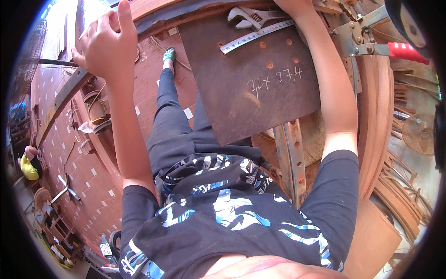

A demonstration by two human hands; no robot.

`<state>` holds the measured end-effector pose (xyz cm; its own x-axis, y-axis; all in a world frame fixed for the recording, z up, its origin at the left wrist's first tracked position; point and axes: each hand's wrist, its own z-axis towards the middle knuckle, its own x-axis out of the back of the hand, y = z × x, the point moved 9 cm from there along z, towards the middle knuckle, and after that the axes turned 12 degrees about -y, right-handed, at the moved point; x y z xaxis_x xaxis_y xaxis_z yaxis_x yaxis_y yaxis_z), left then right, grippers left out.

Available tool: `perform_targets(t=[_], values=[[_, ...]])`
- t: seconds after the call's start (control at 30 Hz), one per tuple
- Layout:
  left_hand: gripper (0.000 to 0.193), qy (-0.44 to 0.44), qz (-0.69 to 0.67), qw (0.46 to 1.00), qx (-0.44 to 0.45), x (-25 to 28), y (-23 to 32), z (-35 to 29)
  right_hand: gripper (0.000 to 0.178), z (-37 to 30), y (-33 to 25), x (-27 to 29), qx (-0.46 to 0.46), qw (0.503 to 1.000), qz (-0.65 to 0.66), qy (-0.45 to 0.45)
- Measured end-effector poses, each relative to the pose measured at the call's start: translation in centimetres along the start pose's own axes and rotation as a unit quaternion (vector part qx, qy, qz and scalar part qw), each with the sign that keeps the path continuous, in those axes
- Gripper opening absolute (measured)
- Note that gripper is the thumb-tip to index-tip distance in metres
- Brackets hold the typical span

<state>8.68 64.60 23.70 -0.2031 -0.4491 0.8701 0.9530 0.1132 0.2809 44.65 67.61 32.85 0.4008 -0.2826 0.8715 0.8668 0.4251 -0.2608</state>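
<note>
My left hand (104,42) is raised at the upper left, thumb stretched out and the other fingers loosely bent and apart. Nothing shows in it; a wooden edge lies behind it. At the top edge my right hand (293,4) is mostly cut off, so its fingers are hidden. That forearm runs along the right side of a dark brown board (218,93) bearing white handwritten marks and several round holes. On the board, near my right hand, lie an adjustable wrench (253,18) and a strip of white measuring tape (255,37).
A red-handled clamp (404,52) sits at the upper right beside curved wooden pieces (376,116). A perforated metal rail (295,149) runs below the board. On the left, a long metal bar (60,100) crosses above the reddish floor (93,176). A person in yellow (29,166) is at the far left.
</note>
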Motion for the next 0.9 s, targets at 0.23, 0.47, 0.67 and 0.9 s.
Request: perform_targets(t=[0.23, 0.47, 0.67, 0.9], values=[[0.068, 0.011, -0.037, 0.999, -0.009, -0.6, 0.1, 2.6, 0.026, 2.6, 0.9, -0.9, -0.013, 1.000, 0.019, -0.009], [0.047, 0.086, -0.081, 0.993, -0.017, 0.9, 2.0, 4.3, 0.026, 5.8, 2.3, -1.6, -0.008, 1.000, 0.021, -0.013], [0.038, 0.112, -0.083, 0.990, -0.039, -0.1, 2.5, 7.2, 0.026, 9.2, 4.3, -2.2, -0.003, 1.000, 0.021, -0.001], [0.057, 0.039, -0.032, 0.999, -0.017, -4.1, 1.2, 13.1, 0.030, 12.8, 5.2, -3.0, -0.032, 0.999, 0.019, -0.005]])
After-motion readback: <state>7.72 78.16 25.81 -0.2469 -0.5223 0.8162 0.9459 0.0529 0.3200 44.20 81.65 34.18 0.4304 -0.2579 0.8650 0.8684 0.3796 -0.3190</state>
